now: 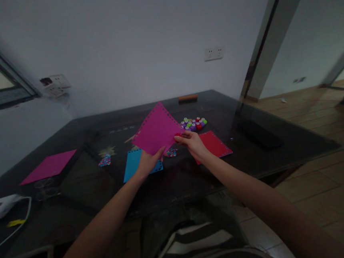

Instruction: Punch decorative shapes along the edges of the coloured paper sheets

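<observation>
A magenta sheet (158, 130), with small punched shapes along its two upper edges, is held up tilted above the table. My left hand (150, 161) is closed on its lower corner, thumb on the near face. At the sheet's right corner, my right hand (193, 143) pinches a small red craft punch (178, 135), mostly hidden by the fingers. Below the sheet lies a blue sheet (130, 166) with punched edges, partly covered by my left hand. A red sheet (214, 143) with a punched border rests under my right wrist. Small coloured paper bits (171, 152) lie between my hands.
Several red, purple and green craft punches (194, 124) cluster behind my right hand. More paper bits (104, 160) and another magenta sheet (50, 167) are at left, near glasses (47, 189) and a white corded device (1, 207). A black case (259, 133) lies right; a brown roll (188, 98) lies behind.
</observation>
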